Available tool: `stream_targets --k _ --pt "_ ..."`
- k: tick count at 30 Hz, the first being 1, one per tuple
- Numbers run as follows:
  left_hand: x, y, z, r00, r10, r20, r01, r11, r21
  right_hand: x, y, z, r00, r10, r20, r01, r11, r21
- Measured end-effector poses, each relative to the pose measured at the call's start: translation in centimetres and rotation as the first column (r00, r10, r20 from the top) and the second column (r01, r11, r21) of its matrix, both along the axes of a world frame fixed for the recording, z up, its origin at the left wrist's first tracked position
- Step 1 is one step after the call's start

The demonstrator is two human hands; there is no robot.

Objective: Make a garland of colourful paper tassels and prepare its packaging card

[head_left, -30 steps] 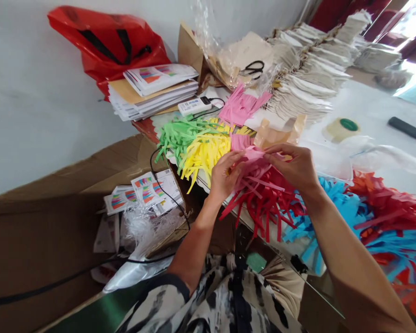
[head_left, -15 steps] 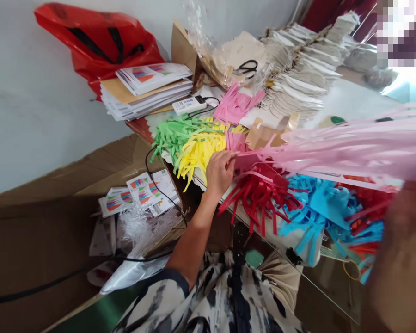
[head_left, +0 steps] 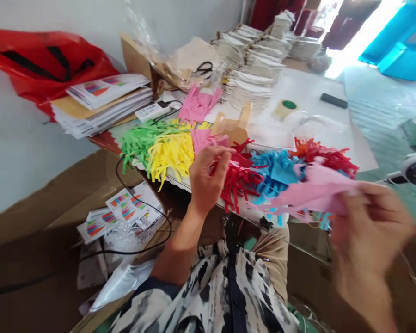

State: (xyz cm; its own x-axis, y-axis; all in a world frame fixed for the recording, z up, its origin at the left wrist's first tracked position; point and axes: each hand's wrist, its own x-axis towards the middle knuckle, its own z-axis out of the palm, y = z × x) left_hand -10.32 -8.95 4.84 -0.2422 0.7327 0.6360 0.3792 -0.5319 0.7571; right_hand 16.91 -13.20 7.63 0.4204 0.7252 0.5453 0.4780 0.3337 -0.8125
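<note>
Paper fringe (head_left: 312, 187) in pink spreads from the pinching right hand (head_left: 370, 222), likely to keep it untangled; whether the curled left hand (head_left: 207, 180) grips anything, I can't tell.

matt papery pink fringe (head_left: 308, 187), glossy plastic red bag (head_left: 41, 69), matt cardboard box (head_left: 55, 199)

The head-worn camera faces forward and down, near both hands (head_left: 208, 180)

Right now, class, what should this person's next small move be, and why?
Probably bring the right hand inward toward the left hand: the right holds a pink fringed piece out to the side, while the left is well apart from it, near the red fringe.
</note>
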Motion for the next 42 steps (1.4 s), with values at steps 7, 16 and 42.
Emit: stream_targets --k 7,16,42 --pt "7.3 -4.6 2.3 0.909 -0.408 -0.087 0.401 0.912 -0.086 -2.9 -2.4 -1.7 0.968 0.103 -0.229 -0.12 0.991 -0.063" --pt "7.4 -5.5 2.6 0.616 -0.75 0.24 0.764 0.494 -0.415 0.9 -6.2 -1.4 0.929 0.353 -0.109 -0.369 0.897 -0.243" --pt "7.2 -6.0 -5.9 0.393 -0.599 -0.698 0.535 0.766 -0.357 5.6 -1.3 -9.2 0.775 0.449 0.445 0.015 0.69 -0.724"
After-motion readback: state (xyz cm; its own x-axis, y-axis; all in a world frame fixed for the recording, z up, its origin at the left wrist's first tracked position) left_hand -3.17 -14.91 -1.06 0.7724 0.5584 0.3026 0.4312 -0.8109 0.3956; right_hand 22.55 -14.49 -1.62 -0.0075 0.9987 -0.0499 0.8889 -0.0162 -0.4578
